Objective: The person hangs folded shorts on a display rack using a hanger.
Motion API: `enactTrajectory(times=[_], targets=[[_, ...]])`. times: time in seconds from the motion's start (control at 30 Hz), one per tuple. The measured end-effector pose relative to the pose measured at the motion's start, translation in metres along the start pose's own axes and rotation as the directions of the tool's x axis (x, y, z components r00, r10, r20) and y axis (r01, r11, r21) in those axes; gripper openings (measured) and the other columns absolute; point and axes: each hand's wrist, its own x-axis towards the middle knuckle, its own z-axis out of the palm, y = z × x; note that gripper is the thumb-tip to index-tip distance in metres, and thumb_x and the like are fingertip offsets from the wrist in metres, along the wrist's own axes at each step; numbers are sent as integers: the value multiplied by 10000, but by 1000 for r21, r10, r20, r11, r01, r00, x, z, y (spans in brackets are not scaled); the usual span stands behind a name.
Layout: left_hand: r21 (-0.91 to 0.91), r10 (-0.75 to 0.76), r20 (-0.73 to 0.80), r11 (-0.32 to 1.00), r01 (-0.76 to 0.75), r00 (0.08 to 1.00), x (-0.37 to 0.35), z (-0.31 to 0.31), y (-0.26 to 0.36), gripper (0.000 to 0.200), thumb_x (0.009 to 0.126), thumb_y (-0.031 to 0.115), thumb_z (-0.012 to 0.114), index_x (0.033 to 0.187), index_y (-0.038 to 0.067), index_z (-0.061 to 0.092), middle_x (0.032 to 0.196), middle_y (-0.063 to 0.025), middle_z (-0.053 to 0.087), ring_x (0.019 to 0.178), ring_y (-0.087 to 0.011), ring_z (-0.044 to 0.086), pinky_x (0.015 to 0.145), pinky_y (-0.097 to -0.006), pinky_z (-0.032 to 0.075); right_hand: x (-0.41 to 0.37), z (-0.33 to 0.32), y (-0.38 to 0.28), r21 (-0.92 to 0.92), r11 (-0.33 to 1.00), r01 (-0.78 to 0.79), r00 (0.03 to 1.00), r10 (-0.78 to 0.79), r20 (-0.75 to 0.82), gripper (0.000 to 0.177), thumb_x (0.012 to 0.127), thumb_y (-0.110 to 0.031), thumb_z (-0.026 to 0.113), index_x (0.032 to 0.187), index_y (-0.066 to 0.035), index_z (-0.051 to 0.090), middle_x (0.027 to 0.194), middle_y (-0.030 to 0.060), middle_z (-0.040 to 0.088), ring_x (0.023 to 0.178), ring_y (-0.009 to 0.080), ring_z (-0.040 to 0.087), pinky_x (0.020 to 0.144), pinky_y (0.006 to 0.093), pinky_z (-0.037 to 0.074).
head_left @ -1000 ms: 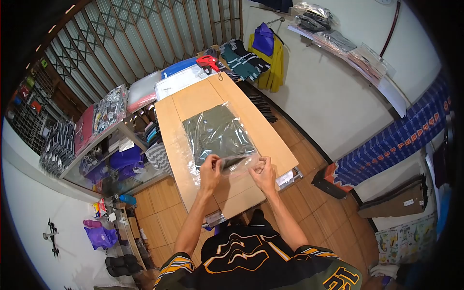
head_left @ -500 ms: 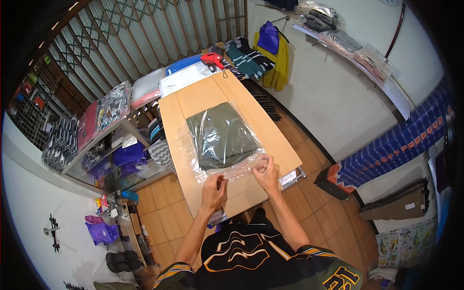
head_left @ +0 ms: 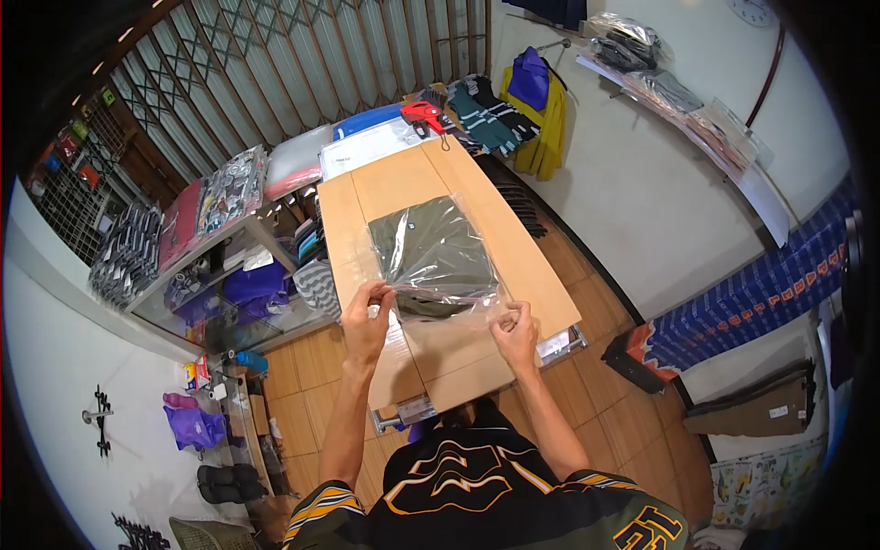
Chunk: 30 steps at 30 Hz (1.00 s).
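Note:
A folded olive-green garment (head_left: 431,243) lies inside a clear plastic bag (head_left: 417,312) on the wooden tabletop (head_left: 458,367). At the bag's near left corner, my left hand (head_left: 368,321) pinches the plastic between thumb and fingers. My right hand (head_left: 515,332) is closed on the near right corner. Between them runs the bag's near edge, with a reddish strip along it, lifted a little and overlapping the garment's lower part.
A red tag gun (head_left: 423,115) lies at the table's far end beside papers (head_left: 371,151). Packed clothes stand on a glass case (head_left: 229,197) at left. Gloves (head_left: 490,119) lie behind, and a blue patterned box stack (head_left: 733,289) is at right.
My left hand has moved up and to the left, onto the bag's corner. The bag's near edge is now raised and spread between both hands. The whole view has shifted slightly.

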Motion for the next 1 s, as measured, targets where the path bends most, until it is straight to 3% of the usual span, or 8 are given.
enactTrajectory(times=[0.13, 0.2, 0.3, 0.43, 0.53, 0.63, 0.87, 1.0], targets=[[53, 58, 21, 997, -59, 998, 0, -2, 11, 271, 815, 7, 752, 1053, 8, 624, 835, -101, 722, 742, -174, 697, 681, -283, 551, -4, -1, -3, 38, 999, 1, 997, 2, -76, 326, 771, -88, 761, 992, -25, 529, 691, 90, 678, 558, 191, 632, 545, 319, 479], [57, 105, 140, 992, -114, 985, -10, 1, 17, 302, 789, 50, 784, 1052, 19, 638, 898, -107, 721, 805, -195, 692, 726, -301, 538, -8, -2, -5, 54, 998, -20, 996, 25, -87, 273, 782, -104, 765, 933, -25, 552, 675, 95, 669, 556, 191, 629, 548, 324, 481], [60, 101, 164, 992, -112, 981, -19, 6, 20, 330, 776, 112, 805, 1054, 26, 649, 1002, -120, 704, 915, -221, 670, 788, -327, 516, -23, -3, -18, -112, 985, 132, 990, -126, 57, 202, 832, -179, 748, 881, -38, 612, 734, 95, 677, 576, 218, 652, 572, 350, 505], [107, -98, 94, 990, 87, 991, -12, 20, -4, 356, 837, 205, 752, 1122, 27, 634, 1042, -127, 673, 1003, -263, 636, 854, -364, 496, -27, 13, -33, -186, 973, 135, 977, -100, 190, 201, 887, -236, 670, 1047, -116, 682, 986, 86, 686, 761, 324, 691, 670, 424, 550], [199, -135, 134, 974, 107, 982, 1, 34, -37, 388, 862, 217, 724, 1173, 14, 611, 1106, -158, 645, 1069, -312, 601, 918, -388, 468, -20, 34, -37, -173, 929, 328, 929, -284, 235, 305, 873, -144, 623, 1176, -129, 657, 1211, 133, 610, 799, 363, 679, 672, 447, 552], [273, -145, 178, 958, 93, 973, 23, 47, -58, 441, 859, 232, 724, 1203, -6, 584, 1212, -197, 590, 1158, -362, 541, 1004, -416, 417, -4, 48, -51, -252, 926, 282, 924, -191, 332, 347, 847, -103, 612, 1190, -135, 651, 1215, 142, 589, 810, 374, 673, 643, 459, 549], [537, -229, 285, 843, 43, 931, 83, 88, -134, 716, 887, 404, 657, 1422, -4, 411, 1506, -210, 349, 1375, -408, 314, 1089, -552, 329, 27, 68, -19, -187, 873, 451, 853, -359, 378, 288, 819, -82, 592, 1096, -131, 652, 1178, 155, 566, 787, 386, 661, 630, 482, 534], [596, -274, 282, 801, 56, 920, 106, 102, -157, 646, 914, 449, 600, 1424, 83, 444, 1507, -143, 381, 1380, -401, 318, 1064, -598, 335, 36, 52, -37, -205, 937, 283, 851, -146, 505, 228, 799, -95, 594, 1019, -120, 651, 1115, 143, 589, 793, 384, 653, 674, 503, 520]])
